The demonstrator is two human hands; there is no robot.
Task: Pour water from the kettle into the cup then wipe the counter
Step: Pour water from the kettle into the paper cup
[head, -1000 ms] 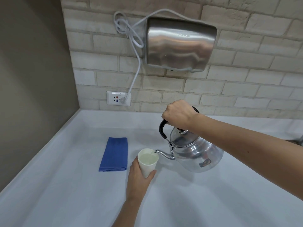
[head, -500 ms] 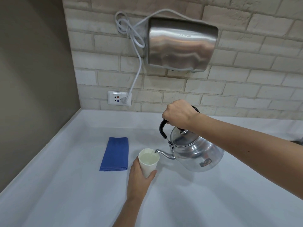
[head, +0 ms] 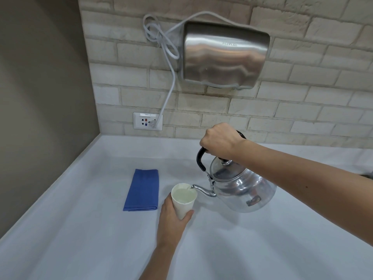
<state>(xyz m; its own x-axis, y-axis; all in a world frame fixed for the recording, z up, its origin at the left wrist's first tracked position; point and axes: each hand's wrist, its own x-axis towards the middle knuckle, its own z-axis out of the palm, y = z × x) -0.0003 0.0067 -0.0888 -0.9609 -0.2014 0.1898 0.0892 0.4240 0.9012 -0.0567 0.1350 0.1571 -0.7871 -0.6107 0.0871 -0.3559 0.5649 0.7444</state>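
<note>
The right hand (head: pixel 220 139), fist clenched knuckles-up, enters on an outstretched forearm from four o'clock; the left hand (head: pixel 171 217) reaches up from six o'clock, fingers curled closed.

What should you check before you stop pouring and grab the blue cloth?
1. Water level in cup: near the rim, not ok to keep pouring.
2. Left hand steadying the cup: ok.
3. Right hand firm on the kettle handle: ok.
4. Spout over the cup's rim: ok.
5. Blue cloth folded, left of the cup, within reach: ok.
6. Spills on counter: cannot tell.
</note>
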